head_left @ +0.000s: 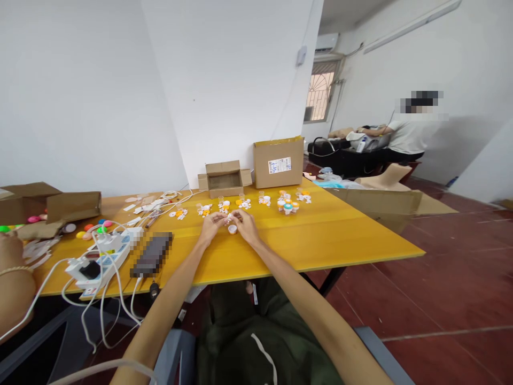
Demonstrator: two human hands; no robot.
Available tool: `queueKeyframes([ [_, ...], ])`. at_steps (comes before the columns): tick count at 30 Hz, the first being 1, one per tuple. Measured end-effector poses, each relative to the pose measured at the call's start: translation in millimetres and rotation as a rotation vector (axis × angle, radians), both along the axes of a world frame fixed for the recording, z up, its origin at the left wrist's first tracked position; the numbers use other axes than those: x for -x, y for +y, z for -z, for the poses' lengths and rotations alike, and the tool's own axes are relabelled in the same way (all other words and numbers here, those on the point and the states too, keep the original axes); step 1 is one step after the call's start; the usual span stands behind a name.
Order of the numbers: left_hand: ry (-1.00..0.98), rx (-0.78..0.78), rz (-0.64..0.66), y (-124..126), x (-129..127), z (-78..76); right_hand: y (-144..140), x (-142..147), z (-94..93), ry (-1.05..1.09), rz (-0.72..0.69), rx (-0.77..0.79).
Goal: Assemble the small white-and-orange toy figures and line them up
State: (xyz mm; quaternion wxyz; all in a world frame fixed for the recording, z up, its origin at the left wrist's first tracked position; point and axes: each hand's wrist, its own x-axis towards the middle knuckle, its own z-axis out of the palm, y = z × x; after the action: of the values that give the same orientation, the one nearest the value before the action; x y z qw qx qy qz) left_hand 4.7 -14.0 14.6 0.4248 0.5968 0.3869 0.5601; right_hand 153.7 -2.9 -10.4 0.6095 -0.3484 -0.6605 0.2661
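Observation:
My left hand (212, 225) and my right hand (245, 224) meet over the yellow table (320, 230), fingers pinched together. Between their fingertips is a small white plastic part (230, 217); its exact kind is too small to make out. Just below the fingers a small round white cup-like piece (232, 229) sits on the tabletop. Beyond my hands lies a row of little piles of white and orange plastic parts (245, 203). To the right of my hands stands a cluster of assembled pieces with orange and teal tops (288, 208).
An open small carton (225, 184) and a taller cardboard box (279, 163) stand at the back. On the left are a power strip (108, 264) with tangled white cables, a phone (152, 255) and colourful balls. Another person's arm (16, 289) rests far left; a person (411, 133) sits at the back right.

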Motion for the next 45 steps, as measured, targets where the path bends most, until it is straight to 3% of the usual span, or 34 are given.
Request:
queueKeyframes([
  [21, -0.01, 0.053, -0.041, -1.9, -0.8, -2.0, 5.6, 0.2, 7.6, -0.091, 0.028, -0.05],
  [29, -0.009, 0.027, -0.05, -1.8, 0.1, -1.9, 2.8, 0.7, 4.4, -0.089, 0.013, -0.038],
  [45, 0.026, -0.076, -0.054, 2.0, 1.5, 1.7, -3.7, -2.4, 1.0, -0.233, 0.11, -0.129],
])
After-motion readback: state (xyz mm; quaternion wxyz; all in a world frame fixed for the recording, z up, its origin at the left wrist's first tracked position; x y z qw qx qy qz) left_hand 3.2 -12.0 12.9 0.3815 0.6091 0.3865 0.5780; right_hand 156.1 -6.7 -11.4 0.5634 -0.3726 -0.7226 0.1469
